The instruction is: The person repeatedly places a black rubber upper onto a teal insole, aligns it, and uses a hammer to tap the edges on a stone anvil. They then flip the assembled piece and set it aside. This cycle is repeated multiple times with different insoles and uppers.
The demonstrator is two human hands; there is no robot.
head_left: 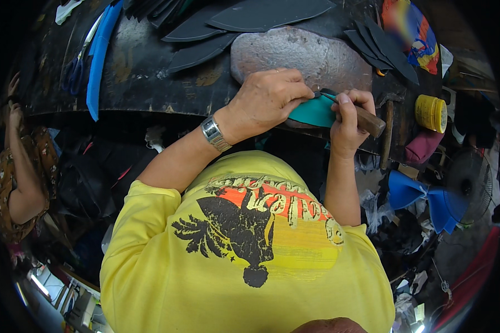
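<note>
A piece of sheet material (312,112), teal on the face that shows and dark along its upper edge, is held at the near edge of the workbench. My left hand (266,100), with a metal watch on its wrist, pinches the piece's left end between thumb and fingers. My right hand (352,119) is closed at the other end, thumb and forefinger at the dark edge. A wooden handle (370,122) juts from that same hand; the rest of its tool is hidden. Just beyond both hands lies a worn, smooth slab (311,55).
Black cut pieces (269,14) lie fanned beyond the slab, with more cut pieces (380,47) to its right. A hammer (388,130) and a yellow tub (431,113) are at the right. A blue strip (99,61) and scissors (74,72) lie left. Another person's arm (25,172) shows far left.
</note>
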